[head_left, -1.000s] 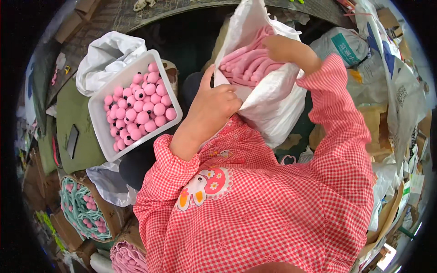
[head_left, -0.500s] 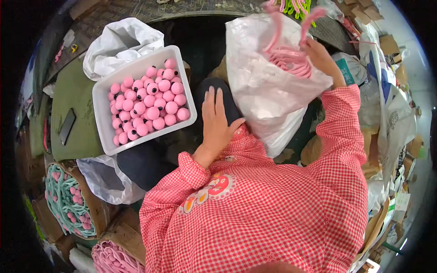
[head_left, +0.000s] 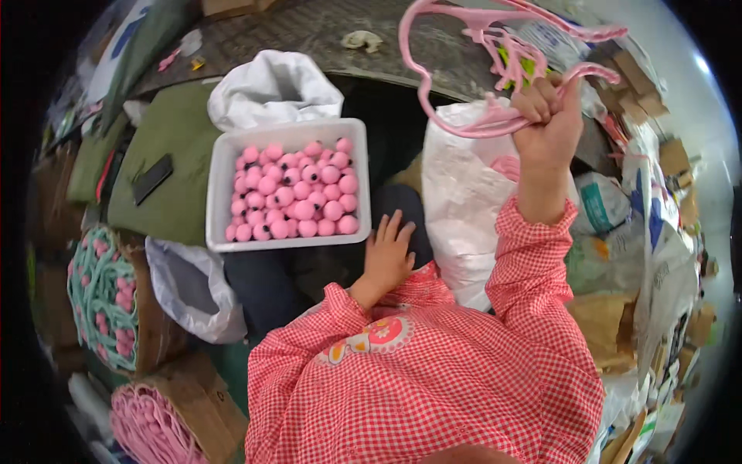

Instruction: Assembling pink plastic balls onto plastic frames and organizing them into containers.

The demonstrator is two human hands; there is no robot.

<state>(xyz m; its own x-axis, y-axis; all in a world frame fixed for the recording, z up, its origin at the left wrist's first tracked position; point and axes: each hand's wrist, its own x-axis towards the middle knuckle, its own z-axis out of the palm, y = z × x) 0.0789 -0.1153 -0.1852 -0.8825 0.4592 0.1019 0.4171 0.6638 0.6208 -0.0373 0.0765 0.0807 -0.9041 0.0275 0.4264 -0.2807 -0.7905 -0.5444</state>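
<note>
Head view, right hand (head_left: 549, 124): fisted round glossy pink looped strands (head_left: 475, 131), high, apparently clearing white plasticky sack (head_left: 460, 201).
Left hand (head_left: 388, 257): spread, empty, seemingly braced on dark-clothed knee (head_left: 403, 203).

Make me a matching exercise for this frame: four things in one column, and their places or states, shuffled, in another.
Things:
1. Right hand
2. Left hand
3. Pink balls
4. Dark flat slab

Places or states:
A. Lying on green cloth
B. Closed around a pink looped piece
C. Inside a white tub
D. Open, at a dark-clad leg

Pairs: 1-B, 2-D, 3-C, 4-A
</note>
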